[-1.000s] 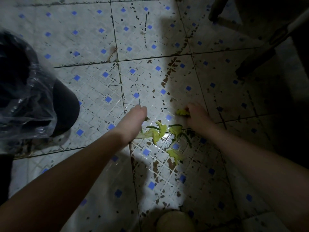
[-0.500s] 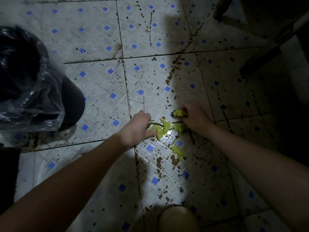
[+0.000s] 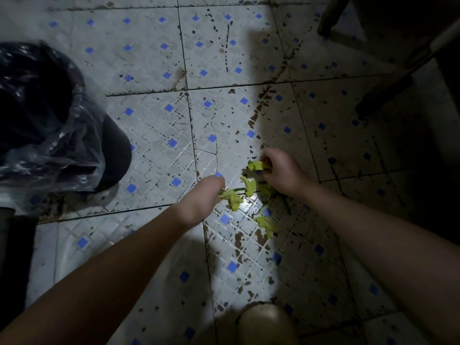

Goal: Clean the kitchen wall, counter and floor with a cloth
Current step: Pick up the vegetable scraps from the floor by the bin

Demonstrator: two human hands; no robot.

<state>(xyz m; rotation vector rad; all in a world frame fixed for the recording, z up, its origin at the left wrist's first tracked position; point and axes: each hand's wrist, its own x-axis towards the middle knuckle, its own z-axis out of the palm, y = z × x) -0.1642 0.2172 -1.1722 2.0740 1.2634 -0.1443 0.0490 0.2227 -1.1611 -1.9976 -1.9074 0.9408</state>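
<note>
Both hands reach down to a tiled floor (image 3: 149, 58) of pale tiles with small blue squares, cracked and flecked with brown stains. The left hand (image 3: 202, 195) is turned knuckles up, its fingers curled over the end of the left scrap (image 3: 232, 199), a limp yellow-green piece that trails out to the right of the fist onto the wet, shining tile. The right hand (image 3: 283, 173), a little farther away, pinches the far scrap (image 3: 256, 166) between thumb and fingertips, just off the tile. At the far left stands a dark waste bin (image 3: 112, 150) lined with a crumpled clear plastic bag (image 3: 57, 145) that spills over its rim. Between the two hands lie more green vegetable scraps (image 3: 250, 186) with thin dark stems, and one more piece, the near scrap (image 3: 267, 224), lies by itself closer to the person, beside a brown patch. A line of brown stains runs from the scraps toward the far right. At the near edge, a rounded pale shape (image 3: 266, 324) pokes in; whether knee or foot cannot be told. Dark furniture legs (image 3: 383, 95) stand in shadow at the far right.
</note>
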